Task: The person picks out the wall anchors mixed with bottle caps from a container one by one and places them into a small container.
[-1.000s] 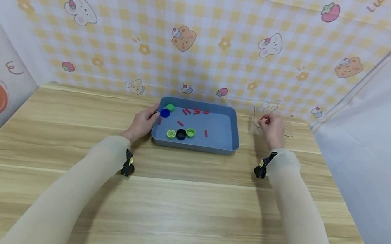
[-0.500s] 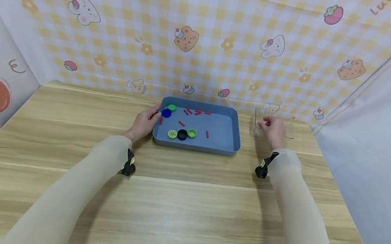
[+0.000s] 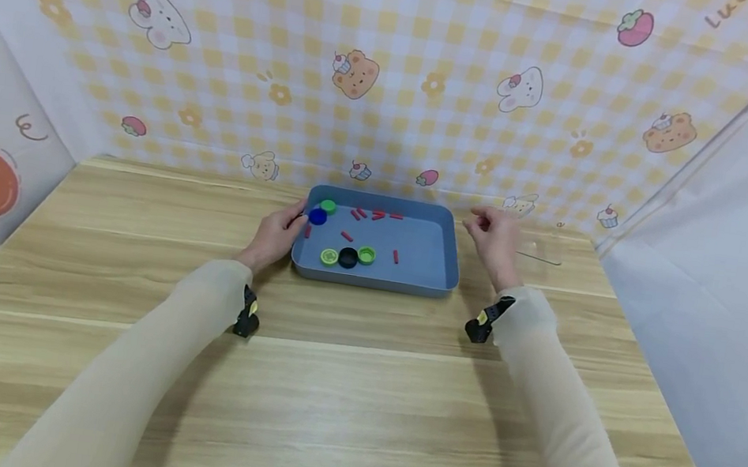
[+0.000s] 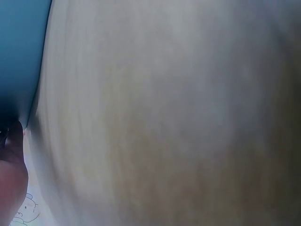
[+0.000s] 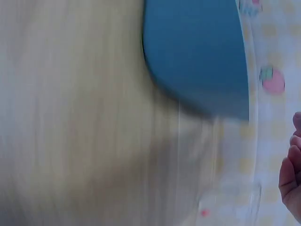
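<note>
My left hand (image 3: 271,236) grips the left rim of a blue-grey tray (image 3: 421,256); the left wrist view has its thumb (image 4: 14,141) at the wall. Inside the tray lie several short red sticks (image 3: 395,256) and several round caps: a blue cap (image 3: 318,216), a green cap (image 3: 328,207), a black cap (image 3: 348,258) and light green caps (image 3: 367,255). Just beyond the tray's right end hovers my right hand (image 3: 496,243), fingers loosely bent, nothing seen in them. Partly behind it stands a clear box (image 3: 542,252). A small red piece (image 5: 204,213) shows in that box in the right wrist view.
A wooden table (image 3: 336,404) carries everything. Behind the tray hangs a yellow checked cloth (image 3: 388,132) with cartoon prints, close to its far edge. White sheets (image 3: 725,235) close off both sides.
My right hand pinched a small reddish piece over the clear box one second ago; now it has moved left toward the tray, without the piece. My left hand has stayed at the rim.
</note>
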### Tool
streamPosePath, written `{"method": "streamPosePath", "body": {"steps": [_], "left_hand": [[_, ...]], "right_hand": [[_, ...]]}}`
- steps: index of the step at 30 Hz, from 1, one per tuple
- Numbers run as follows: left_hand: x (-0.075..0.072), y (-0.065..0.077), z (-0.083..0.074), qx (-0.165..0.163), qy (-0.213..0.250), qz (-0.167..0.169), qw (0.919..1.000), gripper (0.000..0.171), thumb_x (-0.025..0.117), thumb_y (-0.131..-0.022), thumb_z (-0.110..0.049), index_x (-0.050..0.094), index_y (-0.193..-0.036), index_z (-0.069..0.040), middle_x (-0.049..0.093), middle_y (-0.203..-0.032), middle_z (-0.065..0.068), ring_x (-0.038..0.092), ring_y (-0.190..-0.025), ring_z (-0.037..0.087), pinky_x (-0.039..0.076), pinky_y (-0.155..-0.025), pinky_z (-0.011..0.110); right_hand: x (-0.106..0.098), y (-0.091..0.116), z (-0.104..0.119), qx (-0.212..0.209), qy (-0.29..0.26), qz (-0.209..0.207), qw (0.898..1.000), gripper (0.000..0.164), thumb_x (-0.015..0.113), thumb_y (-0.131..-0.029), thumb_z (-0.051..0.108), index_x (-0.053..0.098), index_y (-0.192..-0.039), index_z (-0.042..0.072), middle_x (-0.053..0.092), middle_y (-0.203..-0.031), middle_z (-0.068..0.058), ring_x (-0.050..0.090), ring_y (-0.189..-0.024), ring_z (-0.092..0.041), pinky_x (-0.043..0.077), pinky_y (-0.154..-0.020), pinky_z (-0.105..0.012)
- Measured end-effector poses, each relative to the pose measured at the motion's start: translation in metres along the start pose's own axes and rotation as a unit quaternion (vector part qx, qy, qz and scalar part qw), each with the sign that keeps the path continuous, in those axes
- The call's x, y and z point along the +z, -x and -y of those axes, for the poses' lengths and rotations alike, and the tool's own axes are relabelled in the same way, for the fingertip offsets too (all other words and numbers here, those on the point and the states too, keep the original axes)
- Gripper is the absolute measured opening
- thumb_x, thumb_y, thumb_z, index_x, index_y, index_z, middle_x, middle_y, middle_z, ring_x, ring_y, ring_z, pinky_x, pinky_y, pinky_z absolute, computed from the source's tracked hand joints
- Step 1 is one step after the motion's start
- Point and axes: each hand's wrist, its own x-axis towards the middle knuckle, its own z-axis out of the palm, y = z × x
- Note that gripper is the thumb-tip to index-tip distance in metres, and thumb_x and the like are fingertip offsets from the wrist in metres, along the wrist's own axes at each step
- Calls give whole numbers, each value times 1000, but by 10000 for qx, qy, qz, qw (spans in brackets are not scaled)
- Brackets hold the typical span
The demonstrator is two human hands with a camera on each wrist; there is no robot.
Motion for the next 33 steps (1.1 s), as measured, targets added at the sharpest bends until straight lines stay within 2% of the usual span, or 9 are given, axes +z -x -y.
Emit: {"method": "streamPosePath", "body": {"steps": [4,9,14,25,33], "left_hand": [[0,0,0,-17,-6,14,10000,47,39,-102,-16,29,-145,-1,31,-150,14,29,-139,27,28,-114,39],[0,1,-1,-31,-37,25,10000,48,39,-102,-17,29,-146,-2,32,-150,14,30,-139,27,29,-114,39],[0,1,-1,15,-16,15,10000,47,39,-102,-16,29,-145,-1,32,-150,15,30,-138,28,30,-113,40],[0,1,-2,-9,-38,15,10000,47,39,-102,-16,30,-145,-2,33,-149,14,31,-138,27,30,-113,39],[0,1,-2,-52,4,38,10000,47,39,-102,-16,29,-146,-2,32,-150,14,30,-139,27,29,-114,39]], "right_hand": [[17,7,14,-54,-344,310,9989,26,64,-88,5,64,-110,-8,60,-87,-16,51,-76,-20,39,-61,-17],[36,16,20,-364,-247,666,9968,25,65,-87,4,65,-109,-7,62,-84,-16,53,-74,-22,40,-62,-19],[50,21,21,-444,-498,1235,9901,25,65,-87,4,64,-110,-8,63,-85,-17,55,-75,-22,44,-65,-20],[63,26,23,-353,-326,2389,9699,25,64,-87,4,64,-111,-1,65,-86,-12,57,-76,-18,47,-66,-22],[65,24,25,-497,-270,2761,9595,26,69,-84,5,65,-109,-1,64,-82,-11,56,-72,-16,45,-64,-22]]}}
